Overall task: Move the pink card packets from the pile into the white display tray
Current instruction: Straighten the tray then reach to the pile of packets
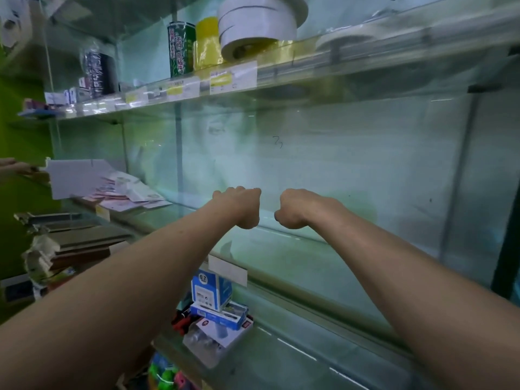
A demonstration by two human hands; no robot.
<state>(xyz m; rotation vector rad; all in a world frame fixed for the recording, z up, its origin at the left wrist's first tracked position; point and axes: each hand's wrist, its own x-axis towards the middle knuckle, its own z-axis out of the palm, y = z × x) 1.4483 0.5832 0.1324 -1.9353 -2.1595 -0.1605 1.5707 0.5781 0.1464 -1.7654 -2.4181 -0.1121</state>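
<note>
Both my arms reach forward over the glass shelf [281,237]. My left hand [242,206] and my right hand [295,208] hang side by side above the shelf's bare middle, each curled into a fist with nothing in it. A pile of pink and white card packets [129,195] lies at the far left of the same shelf, well left of my left hand. A white folded card tray [76,178] stands tilted just behind and left of the pile. Another person's hand [19,168] touches the tray's left edge.
The upper glass shelf [281,71] carries tape rolls [256,26], cans and price labels. Below, blue pen boxes [211,291] and small packets sit on a lower shelf. Stacked boards and folders [70,243] fill the left. A glass back wall closes off the rear.
</note>
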